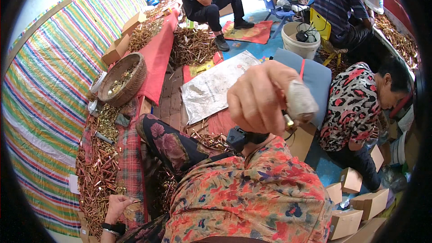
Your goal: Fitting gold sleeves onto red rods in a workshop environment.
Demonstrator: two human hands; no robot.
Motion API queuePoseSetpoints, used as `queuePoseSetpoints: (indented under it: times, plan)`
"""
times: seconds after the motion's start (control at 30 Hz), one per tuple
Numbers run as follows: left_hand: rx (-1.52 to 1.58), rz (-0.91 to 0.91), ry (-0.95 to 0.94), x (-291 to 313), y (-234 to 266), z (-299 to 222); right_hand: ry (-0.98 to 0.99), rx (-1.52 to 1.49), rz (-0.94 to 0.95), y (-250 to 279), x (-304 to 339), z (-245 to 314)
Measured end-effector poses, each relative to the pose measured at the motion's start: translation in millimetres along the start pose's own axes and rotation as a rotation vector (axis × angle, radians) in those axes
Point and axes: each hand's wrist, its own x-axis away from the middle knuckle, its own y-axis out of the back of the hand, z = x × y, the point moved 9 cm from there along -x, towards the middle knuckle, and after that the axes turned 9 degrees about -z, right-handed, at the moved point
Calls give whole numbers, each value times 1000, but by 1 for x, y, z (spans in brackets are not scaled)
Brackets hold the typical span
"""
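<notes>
My right hand (258,96) is raised close in front of me, fingers curled, with white tape wrapped round one digit. Below the tape shows the end of a small brass-coloured metal piece (288,119), pinched in that hand. Low on the left, my left hand (118,208) rests by the plaid cloth (128,164), thumb and fingers drawn together; what is between them is too small to make out. Beside it lies a heap of copper-coloured metal rods (96,171). Small brass-coloured parts (109,118) are heaped further up, near a grey cylindrical tool (104,138).
A wicker basket (143,69) of brass-coloured parts tilts at the left. A white sack (202,92) lies ahead. On my right a person in a patterned shirt (353,103) bends over, near several cardboard boxes (351,180). Others sit beyond, around a white bucket (300,47).
</notes>
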Motion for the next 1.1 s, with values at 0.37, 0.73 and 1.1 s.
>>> queuePoseSetpoints:
  times: [0.37, 0.73, 1.1]
  plan:
    - [-39, -2, 30, 3, 3, -5, 135, -92, 132, -11, 9, 11]
    - [40, 4, 1, 2, 1, -13, 133, -83, 166, -17, 10, 13]
    - [-63, -22, -37, -7, 1, 7, 157, -90, 8, -2, 5, -5]
